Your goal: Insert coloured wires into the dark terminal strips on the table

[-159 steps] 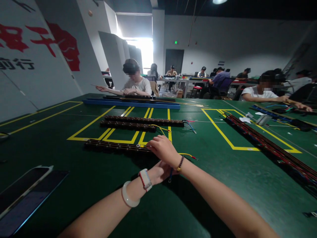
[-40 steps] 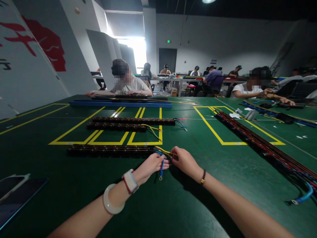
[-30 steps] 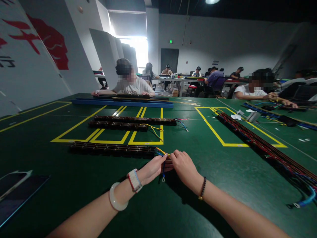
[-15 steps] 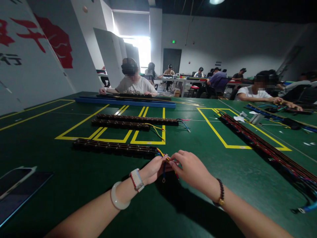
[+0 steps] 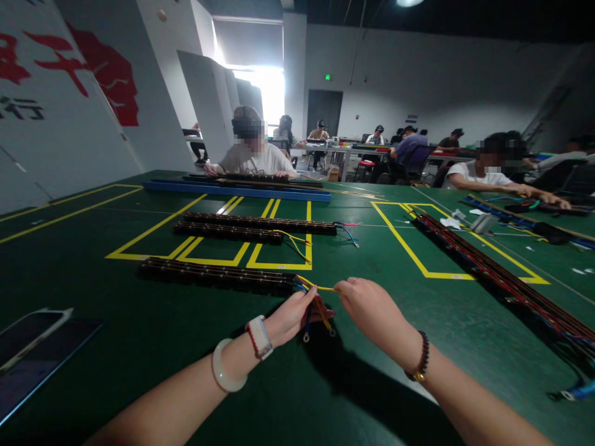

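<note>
A long black bar [image 5: 218,276] lies on the green table in front of me, with coloured wires leaving its right end. My left hand [image 5: 292,317] is closed around these wires near the bar's end. Below its fingers hang a blue wire [image 5: 307,325] and an orange-yellow wire [image 5: 324,311], each tipped with a ring terminal. To the right, my right hand [image 5: 367,310] pinches a yellow wire [image 5: 326,288], which is stretched out between the two hands. The tip of that wire is hidden in my right fingers.
Two more black bars with wires lie beyond, a shorter one [image 5: 227,233] and a longer one [image 5: 260,223]. A long wired strip [image 5: 483,266] runs along the right side. At left lies a dark flat tablet-like device [image 5: 51,359]. People sit across the table [image 5: 139,371].
My right hand has moved slightly right and drawn the yellow wire out straight from the bundle. My left hand stays on the wires, where an orange-yellow wire now hangs beside the blue one.
</note>
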`<state>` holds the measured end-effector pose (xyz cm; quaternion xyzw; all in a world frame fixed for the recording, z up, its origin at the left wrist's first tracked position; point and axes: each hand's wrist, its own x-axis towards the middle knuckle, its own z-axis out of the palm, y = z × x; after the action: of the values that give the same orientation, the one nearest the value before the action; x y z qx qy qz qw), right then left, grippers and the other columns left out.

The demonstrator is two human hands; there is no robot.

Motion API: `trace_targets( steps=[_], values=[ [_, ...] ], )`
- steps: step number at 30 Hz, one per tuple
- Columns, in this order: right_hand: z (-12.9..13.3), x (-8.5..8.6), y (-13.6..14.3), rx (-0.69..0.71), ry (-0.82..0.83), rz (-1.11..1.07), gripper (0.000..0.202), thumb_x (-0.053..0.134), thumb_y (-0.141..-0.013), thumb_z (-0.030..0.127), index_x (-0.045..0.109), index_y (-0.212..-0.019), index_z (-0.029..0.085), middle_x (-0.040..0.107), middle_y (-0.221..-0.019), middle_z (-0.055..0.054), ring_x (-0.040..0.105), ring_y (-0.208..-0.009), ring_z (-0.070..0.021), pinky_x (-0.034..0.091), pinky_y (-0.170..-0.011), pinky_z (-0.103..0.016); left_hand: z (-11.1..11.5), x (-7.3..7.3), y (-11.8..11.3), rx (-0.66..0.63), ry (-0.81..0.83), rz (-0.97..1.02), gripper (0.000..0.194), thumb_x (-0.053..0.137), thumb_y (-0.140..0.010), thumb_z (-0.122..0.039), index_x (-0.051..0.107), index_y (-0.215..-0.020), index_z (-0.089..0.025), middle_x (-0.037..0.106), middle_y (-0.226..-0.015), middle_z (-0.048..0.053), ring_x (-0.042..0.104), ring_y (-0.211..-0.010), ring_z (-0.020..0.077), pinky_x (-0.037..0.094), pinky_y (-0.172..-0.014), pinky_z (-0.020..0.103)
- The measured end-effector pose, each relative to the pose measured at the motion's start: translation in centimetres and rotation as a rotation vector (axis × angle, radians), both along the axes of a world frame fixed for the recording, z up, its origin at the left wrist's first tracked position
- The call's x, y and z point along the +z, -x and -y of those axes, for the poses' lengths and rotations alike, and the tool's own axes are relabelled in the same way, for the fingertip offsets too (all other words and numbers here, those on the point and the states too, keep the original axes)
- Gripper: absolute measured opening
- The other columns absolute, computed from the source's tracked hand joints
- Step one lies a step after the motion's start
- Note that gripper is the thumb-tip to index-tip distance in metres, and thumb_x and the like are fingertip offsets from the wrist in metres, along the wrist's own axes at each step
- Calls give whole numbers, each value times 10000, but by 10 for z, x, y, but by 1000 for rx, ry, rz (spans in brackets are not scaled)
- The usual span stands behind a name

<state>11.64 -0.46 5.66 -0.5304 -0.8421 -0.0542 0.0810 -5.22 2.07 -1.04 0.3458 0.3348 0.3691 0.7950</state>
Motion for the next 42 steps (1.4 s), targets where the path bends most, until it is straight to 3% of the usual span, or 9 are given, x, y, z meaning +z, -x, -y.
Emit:
trace_targets(
  steps=[3,8,13,19,23,28,32,36,42],
  values=[
    [-19,-4,-11,-19,-92,-23,212,447,-902,118,650,-885,177,622,-790,-73,580,-753,-192,389,-680,-296,-3,-5,1,17,23,-17,261,475,-906,-369,532,-789,-142,629,-692,18,655,-684,145,503,-833,363],
    [-45,-37,-23,25,-121,55,188,473,-892,102,646,-894,175,596,-813,-69,539,-775,-191,372,-709,-294,-7,-7,2,-33,76,50,224,404,-932,-268,500,-771,-147,611,-661,29,658,-680,154,488,-871,389],
    [-51,-59,-30,134,-109,127,188,516,-878,102,642,-990,186,588,-852,-60,514,-806,-200,361,-745,-304,-8,-5,3,-58,101,90,219,395,-928,-223,500,-758,-135,642,-669,64,672,-717,179,467,-902,414],
    [-50,-61,-34,192,-141,104,222,524,-884,142,642,-1062,199,583,-854,-62,506,-796,-195,377,-762,-316,-6,-2,4,-68,97,123,224,396,-930,-234,515,-776,-123,669,-718,95,678,-785,201,445,-937,439],
    [-44,-60,-33,236,-271,-51,234,487,-904,195,639,-1081,201,587,-1002,-96,507,-921,-202,372,-871,-349,-5,0,3,-41,86,117,222,421,-924,-244,551,-807,-107,674,-766,112,671,-824,197,452,-929,418],
    [-35,-59,-30,580,-345,-49,275,463,-916,202,587,-1161,205,610,-988,-74,529,-889,-175,396,-884,-356,-4,0,2,-45,63,118,171,467,-901,-234,574,-842,-116,662,-837,97,651,-835,169,489,-859,333],
    [-32,-60,-25,705,-362,-51,264,465,-931,208,576,-1170,196,626,-1015,-71,548,-914,-174,430,-871,-348,-6,0,4,-30,132,157,262,373,-901,-249,585,-878,-97,654,-876,124,643,-828,182,512,-787,319],
    [-31,-60,-21,699,-315,-182,265,424,-947,161,569,-1169,178,639,-1011,-74,566,-937,-165,458,-871,-341,-6,3,4,-37,166,155,327,309,-885,-229,596,-947,-86,664,-903,140,647,-849,197,503,-797,337],
    [-33,-63,-17,499,-206,-578,265,425,-948,193,576,-1165,220,617,-1055,-88,578,-985,-175,508,-831,-330,-7,0,4,-89,72,173,352,314,-897,-254,611,-986,-87,685,-922,145,639,-925,223,460,-883,405]
  ],
)
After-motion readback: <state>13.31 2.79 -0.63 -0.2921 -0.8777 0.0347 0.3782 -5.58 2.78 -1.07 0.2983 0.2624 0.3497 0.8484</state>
